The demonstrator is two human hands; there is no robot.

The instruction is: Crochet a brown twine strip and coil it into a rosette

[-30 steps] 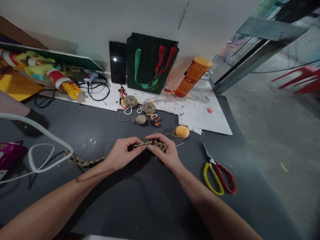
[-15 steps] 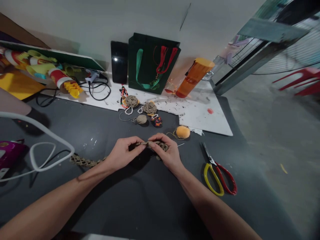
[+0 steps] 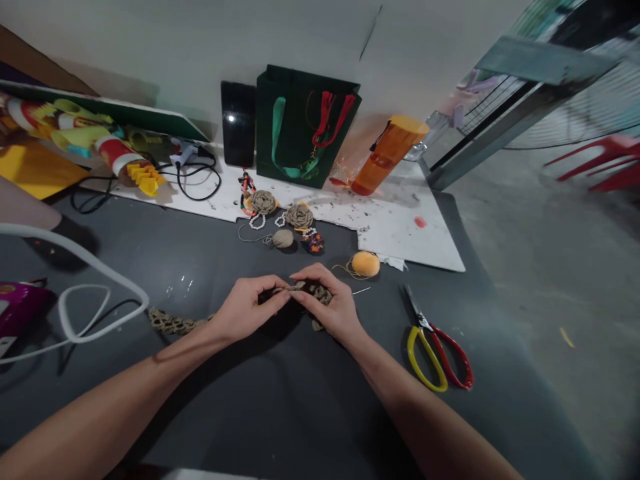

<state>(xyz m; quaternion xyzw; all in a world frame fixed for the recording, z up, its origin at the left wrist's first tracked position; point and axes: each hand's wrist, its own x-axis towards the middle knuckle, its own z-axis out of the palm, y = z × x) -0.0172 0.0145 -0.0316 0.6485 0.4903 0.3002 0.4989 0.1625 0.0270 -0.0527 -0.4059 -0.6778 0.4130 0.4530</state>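
Observation:
Both hands meet over the dark grey mat [image 3: 280,400]. My left hand [image 3: 246,309] pinches a strip of brown burlap ribbon [image 3: 173,323] whose tail trails away to the left on the mat. My right hand [image 3: 330,303] is closed on the rolled end of the same ribbon, with its coils showing between the fingers. The fingertips of the two hands touch at the roll.
Red and yellow scissors [image 3: 434,347] lie right of my right hand. An orange thread ball [image 3: 365,264], two burlap rosettes [image 3: 281,208], a twine ball [image 3: 283,238], a green gift bag [image 3: 300,127], an orange bottle [image 3: 387,153], a black phone [image 3: 239,123] and a white cord [image 3: 75,293] lie around.
The ribbon's loose tail has slid right toward my hands, and the roll in my right hand has turned a little. Both hands stay in place.

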